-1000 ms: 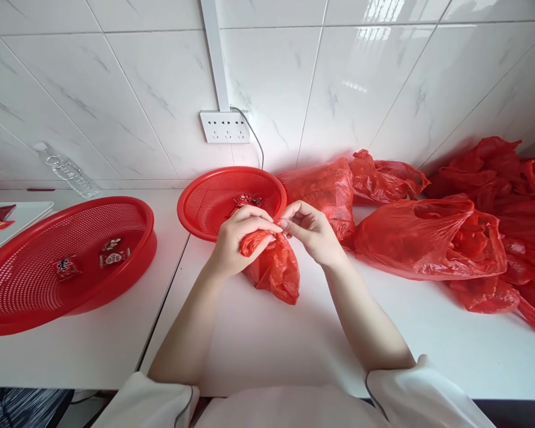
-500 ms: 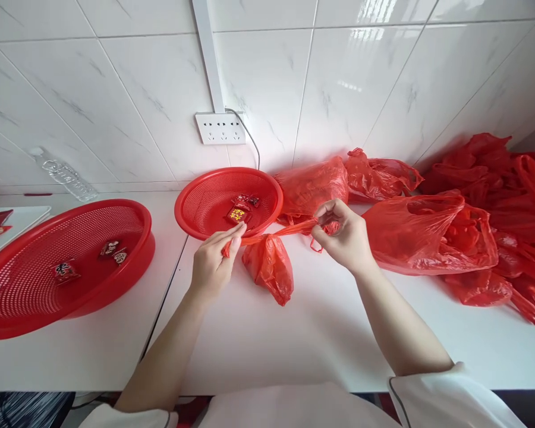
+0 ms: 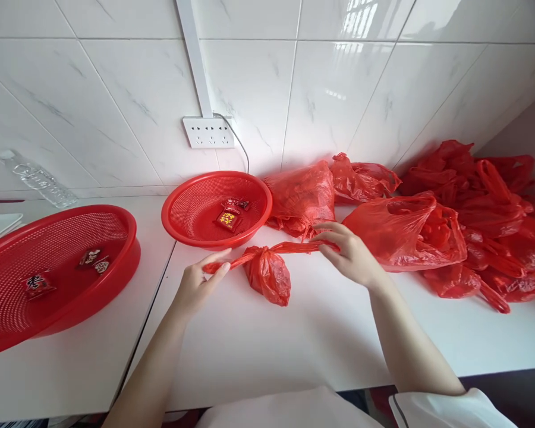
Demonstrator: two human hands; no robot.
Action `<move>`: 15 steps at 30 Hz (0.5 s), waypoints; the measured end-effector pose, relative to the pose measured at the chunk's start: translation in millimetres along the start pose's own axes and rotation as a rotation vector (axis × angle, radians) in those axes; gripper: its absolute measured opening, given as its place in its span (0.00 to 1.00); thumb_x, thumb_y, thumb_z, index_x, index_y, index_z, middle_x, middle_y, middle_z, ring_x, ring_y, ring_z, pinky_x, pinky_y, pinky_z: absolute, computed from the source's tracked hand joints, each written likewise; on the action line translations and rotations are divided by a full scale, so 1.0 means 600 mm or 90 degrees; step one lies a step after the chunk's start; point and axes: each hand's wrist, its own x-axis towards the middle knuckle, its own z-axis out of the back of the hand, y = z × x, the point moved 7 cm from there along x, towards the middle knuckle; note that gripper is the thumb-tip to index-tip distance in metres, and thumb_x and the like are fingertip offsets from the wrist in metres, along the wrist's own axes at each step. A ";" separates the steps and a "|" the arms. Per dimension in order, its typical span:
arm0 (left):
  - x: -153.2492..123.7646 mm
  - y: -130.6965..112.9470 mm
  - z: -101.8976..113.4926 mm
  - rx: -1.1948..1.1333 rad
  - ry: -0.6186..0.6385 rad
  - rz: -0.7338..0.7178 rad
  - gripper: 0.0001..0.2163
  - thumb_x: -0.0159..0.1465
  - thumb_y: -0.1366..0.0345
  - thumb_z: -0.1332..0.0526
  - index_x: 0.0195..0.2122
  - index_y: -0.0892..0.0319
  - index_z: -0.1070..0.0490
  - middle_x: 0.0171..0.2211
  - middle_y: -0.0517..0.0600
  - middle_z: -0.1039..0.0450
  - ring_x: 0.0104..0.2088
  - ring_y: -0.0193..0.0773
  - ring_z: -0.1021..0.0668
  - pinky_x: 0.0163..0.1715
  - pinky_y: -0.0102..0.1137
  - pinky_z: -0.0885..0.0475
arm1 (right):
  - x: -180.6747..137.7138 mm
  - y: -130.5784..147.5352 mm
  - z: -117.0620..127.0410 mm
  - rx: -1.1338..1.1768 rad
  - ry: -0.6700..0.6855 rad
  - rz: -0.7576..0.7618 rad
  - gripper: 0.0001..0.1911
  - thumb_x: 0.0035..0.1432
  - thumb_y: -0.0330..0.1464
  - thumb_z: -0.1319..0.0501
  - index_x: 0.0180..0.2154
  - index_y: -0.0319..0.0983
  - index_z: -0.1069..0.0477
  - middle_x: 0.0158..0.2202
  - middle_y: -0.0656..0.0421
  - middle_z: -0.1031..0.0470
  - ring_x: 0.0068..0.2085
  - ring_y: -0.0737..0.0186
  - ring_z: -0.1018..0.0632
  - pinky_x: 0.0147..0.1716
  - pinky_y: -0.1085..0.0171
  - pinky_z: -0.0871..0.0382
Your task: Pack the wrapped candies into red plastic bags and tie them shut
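Left hand [image 3: 195, 286] pinched one twisted handle of a small red plastic bag [image 3: 271, 278], thumb against fingers; right hand [image 3: 350, 254] gripped the other handle — both handles were pulled out sideways, bag's neck bunched between them. Bag sat on the white tabletop [image 3: 249, 351], between the hands, just in front of a round red plastic colander [image 3: 189, 208]. Wrapped snack packets [image 3: 229, 219] lay in that colander, one with yellow print. To the right: a bulging red bag [image 3: 303, 193] near the colander, a handled red bag [image 3: 396, 235] beyond the right hand, then a heap of red bags [image 3: 494, 208]. Far left — a larger red colander [image 3: 78, 229] with a few packets [image 3: 38, 284], clear plastic bottle [image 3: 44, 181] behind it. Socket panel [image 3: 208, 132] was on the tiled wall.
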 end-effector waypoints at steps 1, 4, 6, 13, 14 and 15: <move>0.003 0.004 0.000 -0.034 0.005 0.007 0.22 0.65 0.53 0.40 0.58 0.55 0.30 0.48 0.53 0.21 0.48 0.45 0.21 0.48 0.36 0.26 | 0.001 0.022 -0.009 -0.014 0.024 0.029 0.12 0.63 0.32 0.46 0.40 0.42 0.24 0.57 0.53 0.29 0.58 0.50 0.29 0.60 0.43 0.42; 0.014 0.016 0.002 -0.130 -0.017 -0.021 0.23 0.67 0.52 0.43 0.58 0.59 0.31 0.44 0.55 0.20 0.47 0.45 0.20 0.48 0.36 0.26 | 0.007 0.089 -0.055 -0.064 0.027 0.100 0.16 0.65 0.39 0.45 0.51 0.41 0.27 0.60 0.50 0.32 0.63 0.48 0.33 0.66 0.37 0.62; 0.019 0.025 0.005 -0.162 -0.081 -0.063 0.22 0.68 0.51 0.47 0.53 0.62 0.28 0.42 0.56 0.20 0.44 0.45 0.20 0.44 0.36 0.25 | 0.013 0.119 -0.111 -0.087 0.051 0.131 0.25 0.62 0.43 0.42 0.56 0.38 0.32 0.61 0.45 0.32 0.63 0.45 0.35 0.66 0.38 0.58; 0.001 0.078 0.031 -0.138 -0.344 -0.051 0.17 0.68 0.57 0.47 0.39 0.63 0.24 0.28 0.51 0.24 0.27 0.36 0.24 0.28 0.30 0.29 | 0.005 0.075 -0.190 -0.016 0.217 -0.002 0.18 0.58 0.23 0.46 0.48 0.40 0.28 0.40 0.55 0.21 0.40 0.57 0.20 0.39 0.61 0.28; 0.001 0.085 0.031 -0.139 -0.341 -0.036 0.16 0.68 0.57 0.47 0.39 0.63 0.24 0.27 0.50 0.25 0.25 0.35 0.25 0.27 0.29 0.30 | -0.001 0.064 -0.161 0.005 0.205 -0.008 0.19 0.56 0.21 0.46 0.47 0.41 0.28 0.40 0.58 0.20 0.40 0.60 0.20 0.39 0.63 0.28; 0.002 0.089 0.032 -0.141 -0.338 -0.025 0.16 0.68 0.57 0.47 0.39 0.63 0.24 0.26 0.49 0.25 0.24 0.34 0.26 0.26 0.29 0.31 | -0.008 0.052 -0.123 0.019 0.186 -0.016 0.21 0.55 0.20 0.46 0.47 0.42 0.27 0.41 0.59 0.20 0.40 0.61 0.20 0.39 0.64 0.28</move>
